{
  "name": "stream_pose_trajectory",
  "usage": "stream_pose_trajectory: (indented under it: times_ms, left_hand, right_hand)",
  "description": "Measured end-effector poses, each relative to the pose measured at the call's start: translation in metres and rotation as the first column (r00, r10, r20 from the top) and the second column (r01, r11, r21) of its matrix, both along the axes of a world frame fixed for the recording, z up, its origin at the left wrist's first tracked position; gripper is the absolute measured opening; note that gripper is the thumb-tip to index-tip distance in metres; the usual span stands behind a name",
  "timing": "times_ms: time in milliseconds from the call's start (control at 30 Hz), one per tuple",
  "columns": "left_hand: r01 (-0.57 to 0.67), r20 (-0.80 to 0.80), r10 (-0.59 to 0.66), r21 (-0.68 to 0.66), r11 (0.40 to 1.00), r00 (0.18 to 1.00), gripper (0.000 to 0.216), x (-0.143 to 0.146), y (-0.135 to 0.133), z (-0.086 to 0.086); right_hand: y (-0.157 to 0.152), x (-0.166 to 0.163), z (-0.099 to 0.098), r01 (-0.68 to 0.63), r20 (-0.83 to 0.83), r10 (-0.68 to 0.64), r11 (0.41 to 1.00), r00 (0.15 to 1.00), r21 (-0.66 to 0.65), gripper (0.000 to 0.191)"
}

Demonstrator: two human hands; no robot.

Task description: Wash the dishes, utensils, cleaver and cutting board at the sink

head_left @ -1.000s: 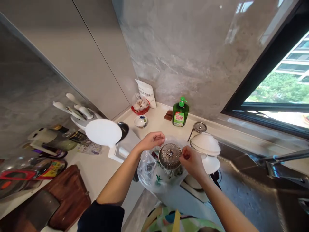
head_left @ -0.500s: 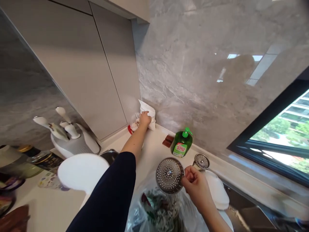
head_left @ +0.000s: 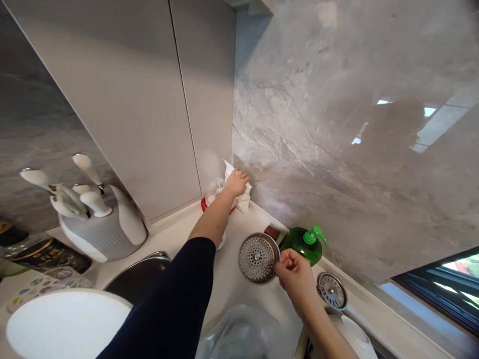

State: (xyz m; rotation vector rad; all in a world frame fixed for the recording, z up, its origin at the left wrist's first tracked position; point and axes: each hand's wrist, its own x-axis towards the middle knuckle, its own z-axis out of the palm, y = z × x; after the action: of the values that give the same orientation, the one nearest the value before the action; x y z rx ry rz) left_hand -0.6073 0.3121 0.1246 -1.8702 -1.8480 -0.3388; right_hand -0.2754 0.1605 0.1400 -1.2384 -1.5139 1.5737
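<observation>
My right hand (head_left: 295, 271) pinches the rim of a round perforated metal sink strainer (head_left: 258, 258) and holds it up over the counter, above a clear plastic bag (head_left: 243, 334). My left arm stretches to the far corner, where my left hand (head_left: 236, 182) rests with curled fingers on a white paper packet (head_left: 243, 197) leaning against the wall. A plastic-wrapped red bowl (head_left: 210, 197) sits just left of that packet. Whether the left hand grips the packet is unclear.
A green dish soap bottle (head_left: 305, 244) and a second strainer (head_left: 332, 290) stand by the wall at right. A grey knife block (head_left: 101, 224) with white handles is at left, a dark pan (head_left: 138, 276) and white lid (head_left: 63, 324) below it. White dishes (head_left: 352, 336) lie lower right.
My left hand left the bag and reached to the white packet in the corner. My right hand kept the strainer and lifted it off the bag. The view tilted up and left.
</observation>
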Motion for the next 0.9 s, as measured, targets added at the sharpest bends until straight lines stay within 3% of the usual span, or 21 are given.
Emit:
stream_pose_trajectory:
  times_ms: [200,367,533,600,767,900]
  left_hand:
    - [-0.017,0.095,0.013,0.036,0.999,0.995,0.021,-0.018,0.003,0.004]
    - [-0.172,0.371,0.116,0.121,0.978,0.921,0.03,-0.019,0.001,0.002]
    - [-0.348,0.643,0.153,0.189,0.918,0.75,0.032,-0.022,0.007,-0.001]
    - [-0.424,0.748,0.153,0.185,0.887,0.646,0.028,-0.022,0.016,0.0]
    - [-0.506,0.926,0.204,-0.016,0.862,0.317,0.035,-0.024,0.043,0.005]
    - [-0.496,0.956,0.17,-0.03,0.868,0.24,0.022,-0.033,0.059,0.005]
  right_hand:
    - [0.008,-0.007,-0.014,0.021,0.021,-0.021,1.0,1.0,-0.009,0.014]
    - [0.006,-0.013,-0.02,0.019,0.037,-0.017,0.999,0.999,-0.036,0.014]
    - [0.009,-0.014,-0.025,0.013,0.066,-0.011,1.0,0.998,-0.025,0.014]
    - [0.011,-0.014,-0.027,0.007,0.07,-0.006,1.0,0.998,-0.025,0.014]
    - [0.015,-0.014,-0.032,0.0,0.073,0.003,0.999,0.997,-0.04,0.015]
    - [0.016,-0.012,-0.034,0.007,0.081,-0.004,0.999,0.997,-0.043,0.015]
